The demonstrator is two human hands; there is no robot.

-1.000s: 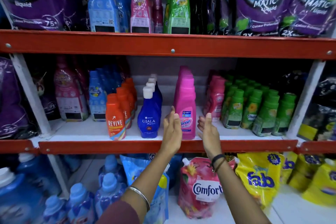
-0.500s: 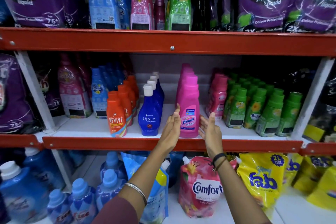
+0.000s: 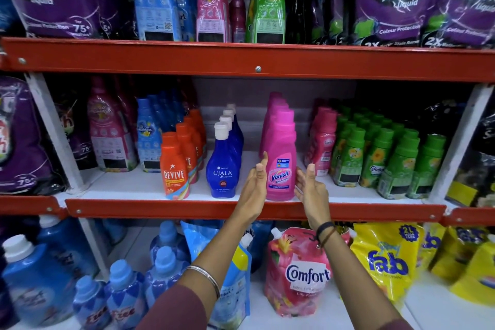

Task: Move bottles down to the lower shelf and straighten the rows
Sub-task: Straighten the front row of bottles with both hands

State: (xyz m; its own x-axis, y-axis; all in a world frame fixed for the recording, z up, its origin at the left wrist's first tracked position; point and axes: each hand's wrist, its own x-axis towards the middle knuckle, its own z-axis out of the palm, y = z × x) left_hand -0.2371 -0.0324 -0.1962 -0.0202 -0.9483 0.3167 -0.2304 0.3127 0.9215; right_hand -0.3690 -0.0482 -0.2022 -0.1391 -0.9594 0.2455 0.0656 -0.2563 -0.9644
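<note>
A row of pink Vanish bottles [image 3: 281, 158] stands on the middle shelf [image 3: 257, 207], the front one at the shelf's edge. My left hand [image 3: 254, 187] is open just left of that front bottle, palm facing it. On the other side my right hand [image 3: 312, 189] is open too, fingertips close to the bottle's lower right side. Neither hand clearly grips it. Blue Ujala bottles [image 3: 223, 166] and orange Revive bottles [image 3: 174, 169] form rows further left. On the top shelf stand a pink bottle [image 3: 213, 5], a green bottle [image 3: 269, 5] and a blue bottle [image 3: 155, 2].
Green Comfort bottles [image 3: 385, 161] and small pink bottles [image 3: 321, 142] fill the middle shelf's right. Purple Safewash pouches [image 3: 396, 0] hang over the top shelf. Below are a pink Comfort pouch [image 3: 297, 270], yellow Fab pouches [image 3: 388, 262] and blue bottles [image 3: 120, 292]. White uprights [image 3: 53, 131] frame the bay.
Both hands have stayed on either side of the front Vanish bottle and opened slightly away from it. The camera view has shifted a little.
</note>
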